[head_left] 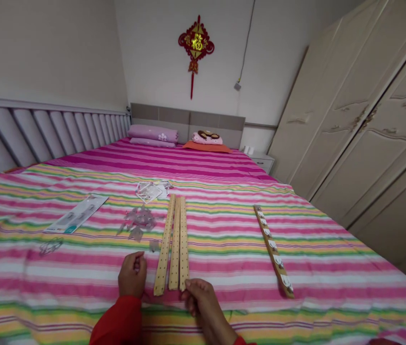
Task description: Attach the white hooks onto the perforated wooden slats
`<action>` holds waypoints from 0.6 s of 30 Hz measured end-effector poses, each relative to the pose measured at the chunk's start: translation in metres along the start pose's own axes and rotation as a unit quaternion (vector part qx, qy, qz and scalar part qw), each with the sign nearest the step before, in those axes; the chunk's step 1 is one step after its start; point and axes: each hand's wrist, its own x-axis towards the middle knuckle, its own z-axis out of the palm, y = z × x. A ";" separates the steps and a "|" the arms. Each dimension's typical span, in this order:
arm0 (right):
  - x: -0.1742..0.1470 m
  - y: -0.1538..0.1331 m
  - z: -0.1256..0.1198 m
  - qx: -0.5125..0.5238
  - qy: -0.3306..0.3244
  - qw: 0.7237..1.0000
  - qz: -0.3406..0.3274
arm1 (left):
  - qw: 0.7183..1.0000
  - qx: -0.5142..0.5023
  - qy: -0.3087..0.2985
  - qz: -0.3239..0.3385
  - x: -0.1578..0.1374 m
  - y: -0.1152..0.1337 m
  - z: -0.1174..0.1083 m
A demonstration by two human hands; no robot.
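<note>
Three pale wooden strips with rows of small holes lie side by side on the striped sheet: a left strip (164,247), a middle strip (175,247) and a right strip (184,239). My right hand (200,296) pinches the near end of the right strip between thumb and fingers. To the left of the strips, my left hand (132,274) is closed with its fingers curled; whatever it may hold is hidden. Beyond it lies a heap of small clear plastic packets (141,218), with one packet (154,246) near the left strip.
A wooden strip with white-and-metal hooks (273,247) lies to the right. Left are a flat package (77,214) and a clear crumpled piece (50,246). Printed packets (150,191) lie farther back. Pillows (154,134) rest by the headboard (217,124); a wardrobe (361,120) stands right.
</note>
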 end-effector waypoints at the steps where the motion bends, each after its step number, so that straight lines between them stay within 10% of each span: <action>1: -0.002 0.000 -0.001 0.008 0.003 1.000 -0.008 | 1.000 -0.002 -0.001 -0.001 0.000 0.000 0.000; 18: -0.041 0.001 -0.051 -0.024 0.016 0.999 -0.014 | 0.997 -0.063 -0.049 -0.021 0.007 0.004 -0.007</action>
